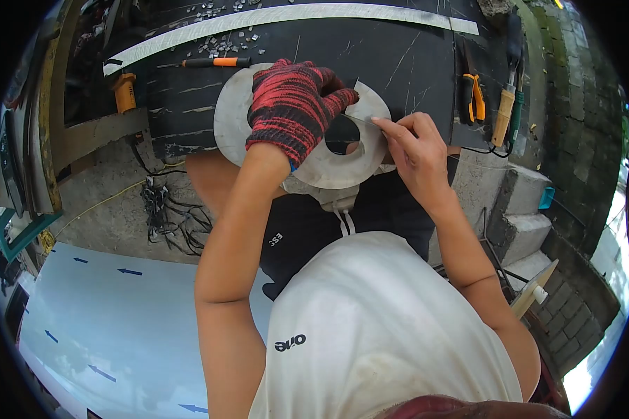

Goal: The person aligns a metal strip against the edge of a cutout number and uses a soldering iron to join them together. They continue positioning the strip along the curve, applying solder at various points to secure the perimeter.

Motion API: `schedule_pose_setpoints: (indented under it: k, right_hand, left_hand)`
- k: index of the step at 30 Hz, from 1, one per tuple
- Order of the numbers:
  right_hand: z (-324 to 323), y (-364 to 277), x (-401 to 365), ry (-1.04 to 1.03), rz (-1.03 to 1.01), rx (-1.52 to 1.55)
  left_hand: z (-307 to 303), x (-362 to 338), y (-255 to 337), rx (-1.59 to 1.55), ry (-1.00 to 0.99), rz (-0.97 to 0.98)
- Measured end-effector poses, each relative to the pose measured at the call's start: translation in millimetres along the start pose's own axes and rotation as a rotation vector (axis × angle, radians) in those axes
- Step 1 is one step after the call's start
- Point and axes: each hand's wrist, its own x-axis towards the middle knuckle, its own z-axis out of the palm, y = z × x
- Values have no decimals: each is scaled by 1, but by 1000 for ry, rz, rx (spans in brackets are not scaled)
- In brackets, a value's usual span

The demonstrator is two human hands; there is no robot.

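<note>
A pale grey flat sheet piece (pixel 335 169), rounded with a hole in its middle, lies over the table's near edge above my lap. A narrow gap or cut runs through its far right side. My left hand (pixel 290 108), in a red and black knit glove, grips the sheet left of the hole, fingers bent over it; the thumb reaches towards the hole. My bare right hand (pixel 416 150) pinches the sheet's right edge between thumb and forefinger, the other fingers curled. What lies under the glove is hidden.
On the dark marbled table (pixel 314 42) lie a long pale strip (pixel 293 12), small metal scraps (pixel 223 45) and an orange-black tool (pixel 217 62). To the right are orange-handled pliers (pixel 474 94) and a wooden-handled tool (pixel 503 115). An orange object (pixel 124 93) stands left.
</note>
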Motion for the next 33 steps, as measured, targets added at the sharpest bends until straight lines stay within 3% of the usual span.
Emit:
schedule_pose_setpoints:
  k: [33]
  right_hand:
    - [-2,-1,2,-35,55,32]
  left_hand:
    - [3,1,-2,-19,11,-9]
